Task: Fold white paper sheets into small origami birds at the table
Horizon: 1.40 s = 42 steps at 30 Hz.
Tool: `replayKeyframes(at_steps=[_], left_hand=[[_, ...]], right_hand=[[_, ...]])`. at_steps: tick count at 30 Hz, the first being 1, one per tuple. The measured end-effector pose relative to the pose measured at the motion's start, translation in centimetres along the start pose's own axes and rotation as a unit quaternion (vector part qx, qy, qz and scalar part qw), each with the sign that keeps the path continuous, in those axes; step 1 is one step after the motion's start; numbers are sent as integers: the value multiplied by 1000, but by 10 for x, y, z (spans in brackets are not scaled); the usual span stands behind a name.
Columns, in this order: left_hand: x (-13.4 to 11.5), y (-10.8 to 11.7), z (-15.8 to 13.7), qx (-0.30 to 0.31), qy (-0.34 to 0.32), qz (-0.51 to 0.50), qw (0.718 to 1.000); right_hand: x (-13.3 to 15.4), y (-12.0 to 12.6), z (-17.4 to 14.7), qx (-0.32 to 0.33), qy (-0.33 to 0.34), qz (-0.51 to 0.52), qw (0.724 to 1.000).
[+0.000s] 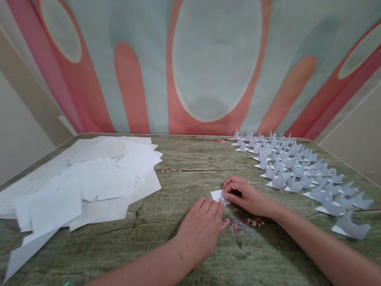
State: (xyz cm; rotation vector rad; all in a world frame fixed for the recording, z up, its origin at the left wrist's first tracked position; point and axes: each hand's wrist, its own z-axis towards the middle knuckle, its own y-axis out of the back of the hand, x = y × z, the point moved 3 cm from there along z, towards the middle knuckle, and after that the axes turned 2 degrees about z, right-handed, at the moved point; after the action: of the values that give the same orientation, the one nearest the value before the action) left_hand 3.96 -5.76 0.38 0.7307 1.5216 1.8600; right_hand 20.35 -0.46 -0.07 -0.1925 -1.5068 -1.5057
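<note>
Loose paper sheets [103, 179], heaped along the tabletop's [198, 158] left edge. My left hand [200, 227], fingers together against a small folded paper [216, 195] between near and far edges; I cannot tell its grip. My right hand [247, 197], pinching that paper. Paper figures [294, 184], in rows along the right edge.

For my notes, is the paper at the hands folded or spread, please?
Folded, apparently: the paper shows angled flaps; finer creases are unclear.
</note>
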Motion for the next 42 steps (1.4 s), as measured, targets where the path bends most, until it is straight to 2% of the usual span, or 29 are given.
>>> replayKeyframes(at_steps=[6, 12, 20, 42], left_hand=[[0, -1, 0, 1, 14, -5, 1000], [0, 0, 0, -2, -5, 1, 1000], [1, -1, 0, -1, 36, -12, 999], [-3, -4, -1, 2, 17, 30, 999]], right_hand=[[-2, 0, 2, 0, -6, 10, 1000], [-4, -1, 2, -11, -8, 13, 1000], [-1, -1, 2, 5, -6, 27, 1000], [-1, -3, 3, -3, -44, 8, 999]])
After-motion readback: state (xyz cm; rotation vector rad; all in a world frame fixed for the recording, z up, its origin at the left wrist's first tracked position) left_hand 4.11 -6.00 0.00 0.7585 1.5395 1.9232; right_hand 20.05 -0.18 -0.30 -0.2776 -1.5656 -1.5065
